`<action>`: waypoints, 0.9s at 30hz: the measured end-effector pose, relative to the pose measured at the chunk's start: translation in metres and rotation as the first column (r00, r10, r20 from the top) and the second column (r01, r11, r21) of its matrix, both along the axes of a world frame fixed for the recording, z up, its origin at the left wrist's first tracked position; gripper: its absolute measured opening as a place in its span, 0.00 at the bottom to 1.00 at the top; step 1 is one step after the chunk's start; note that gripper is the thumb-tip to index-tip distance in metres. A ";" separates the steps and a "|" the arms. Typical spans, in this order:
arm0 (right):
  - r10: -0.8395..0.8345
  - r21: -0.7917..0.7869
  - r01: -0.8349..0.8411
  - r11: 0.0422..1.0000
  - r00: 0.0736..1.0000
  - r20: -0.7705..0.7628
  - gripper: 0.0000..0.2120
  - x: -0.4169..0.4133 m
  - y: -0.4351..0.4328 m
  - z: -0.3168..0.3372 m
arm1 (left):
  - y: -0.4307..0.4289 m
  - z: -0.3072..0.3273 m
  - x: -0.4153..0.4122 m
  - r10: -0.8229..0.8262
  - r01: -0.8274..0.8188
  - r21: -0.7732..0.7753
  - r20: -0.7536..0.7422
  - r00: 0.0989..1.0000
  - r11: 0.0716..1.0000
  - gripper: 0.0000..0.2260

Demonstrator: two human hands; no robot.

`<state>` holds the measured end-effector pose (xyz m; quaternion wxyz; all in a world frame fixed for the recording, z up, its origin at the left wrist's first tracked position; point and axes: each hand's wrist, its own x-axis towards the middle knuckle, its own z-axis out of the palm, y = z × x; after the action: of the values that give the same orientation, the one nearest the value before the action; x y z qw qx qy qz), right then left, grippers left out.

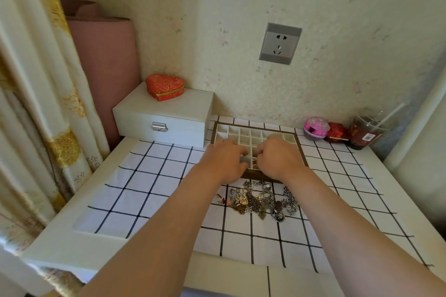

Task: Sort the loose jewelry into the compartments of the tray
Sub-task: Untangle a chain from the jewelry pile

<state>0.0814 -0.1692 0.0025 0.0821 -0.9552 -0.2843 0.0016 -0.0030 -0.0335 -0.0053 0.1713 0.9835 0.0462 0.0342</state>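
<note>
Loose silver-and-bronze metal jewelry point(259, 200) lies heaped on the desk's white checked cloth point(144, 176), touching the near edge of the brown-framed white compartment tray point(300, 147). My left hand point(224, 159) and right hand point(277, 157) hover together over its near cells, fingers curled; I cannot tell whether they pinch anything. The heap lies back toward me, slightly nearer the right hand.

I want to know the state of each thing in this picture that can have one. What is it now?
white box, lid shut
heart box, shut
tray, far compartments look empty
jewelry pile, loose on the cloth, unsorted
left hand, fingers curled over the tray, grasp unclear
right hand, fingers curled over the tray, grasp unclear
pink case, looks ajar
cup, lidded, straw in
socket, nothing plugged in
</note>
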 end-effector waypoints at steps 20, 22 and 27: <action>0.298 0.098 -0.284 0.954 0.936 -0.188 0.07 -0.051 -0.059 0.014 | -0.018 0.006 -0.037 -0.233 0.234 -0.127 0.018 0.972 0.964 0.06; 0.316 0.133 -0.294 0.947 0.927 -0.202 0.06 -0.053 -0.063 0.010 | -0.020 0.004 -0.042 -0.247 0.247 -0.070 0.004 0.969 0.967 0.08; 0.337 0.148 -0.308 0.940 0.907 -0.252 0.06 -0.055 -0.062 0.004 | -0.022 0.004 -0.045 -0.252 0.248 -0.086 -0.036 0.967 0.965 0.07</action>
<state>0.0262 -0.2310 0.0065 0.1692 -0.8800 -0.4237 0.1319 -0.0476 -0.0554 -0.0011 0.2128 0.9743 -0.0730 -0.0124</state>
